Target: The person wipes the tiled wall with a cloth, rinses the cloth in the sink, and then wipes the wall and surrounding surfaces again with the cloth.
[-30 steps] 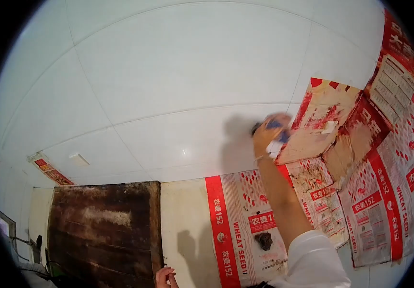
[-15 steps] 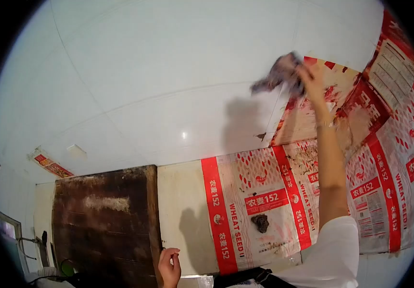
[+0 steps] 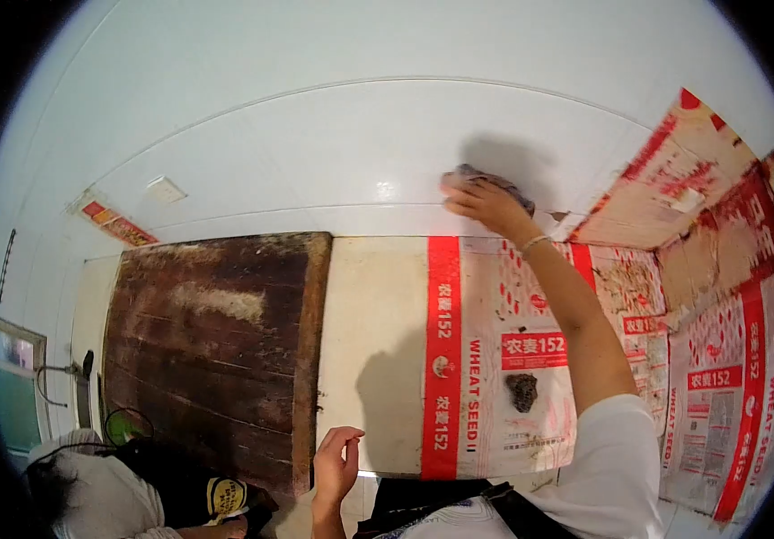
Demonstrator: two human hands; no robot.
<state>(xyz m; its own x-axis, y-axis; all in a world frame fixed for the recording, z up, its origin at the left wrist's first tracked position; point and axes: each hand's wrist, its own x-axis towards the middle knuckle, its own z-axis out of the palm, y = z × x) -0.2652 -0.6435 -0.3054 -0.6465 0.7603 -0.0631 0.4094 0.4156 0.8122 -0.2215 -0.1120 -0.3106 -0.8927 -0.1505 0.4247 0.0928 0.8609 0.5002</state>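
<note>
My right hand [image 3: 486,205] presses a crumpled grey rag [image 3: 505,186] against the white tiled wall [image 3: 315,144], just above the back edge of the counter. The hand covers part of the rag. Low in the view, my left hand [image 3: 339,463] hovers by the counter's front edge with loosely bent fingers and nothing in it. Red-and-white wheat seed sacking [image 3: 445,377] covers the counter's right part. A dark crumpled clump [image 3: 521,393] lies on this sacking, below my right forearm.
A large dark wooden board [image 3: 216,332] lies on the counter at left. A stained red-and-cream sheet [image 3: 665,180] covers the wall's right corner. A wall switch [image 3: 166,189] and red sticker [image 3: 119,223] are at left. Another person [image 3: 99,490] is at lower left.
My right hand has brought the rag left and down along the wall, away from the stained sheet. The view has shifted, and another person shows more at lower left.
</note>
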